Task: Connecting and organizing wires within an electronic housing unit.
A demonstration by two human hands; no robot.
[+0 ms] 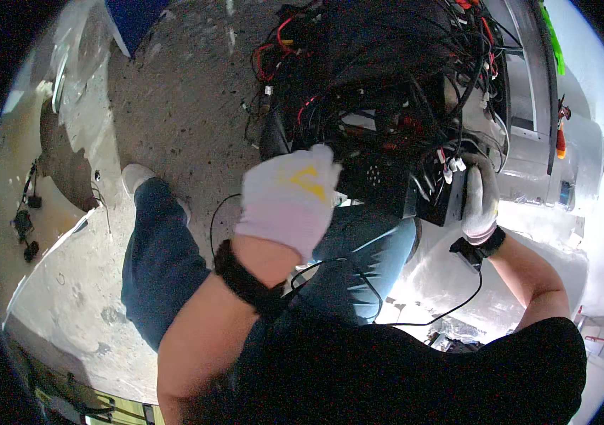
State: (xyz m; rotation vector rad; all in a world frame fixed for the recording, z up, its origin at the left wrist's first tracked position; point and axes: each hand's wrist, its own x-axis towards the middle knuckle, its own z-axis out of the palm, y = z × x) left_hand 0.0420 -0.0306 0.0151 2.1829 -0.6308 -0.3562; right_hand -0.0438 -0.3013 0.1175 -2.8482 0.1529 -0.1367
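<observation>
In a white knitted glove with a yellow mark, my left hand is closed like a fist above the left end of a black metal box. What its fingers hold, if anything, is hidden behind the back of the hand. The black metal box has round holes in its face and sits close to my knees. My gloved right hand grips the right side of a black metal case, fingers partly hidden behind it. White plug connectors on wires lie against this case, beside the hand.
A tangled heap of black cables with some red wires rises beyond my hands. An orange-handled tool lies at the right. A thin black cord runs by my wrist straps. Small black parts lie on the floor at left.
</observation>
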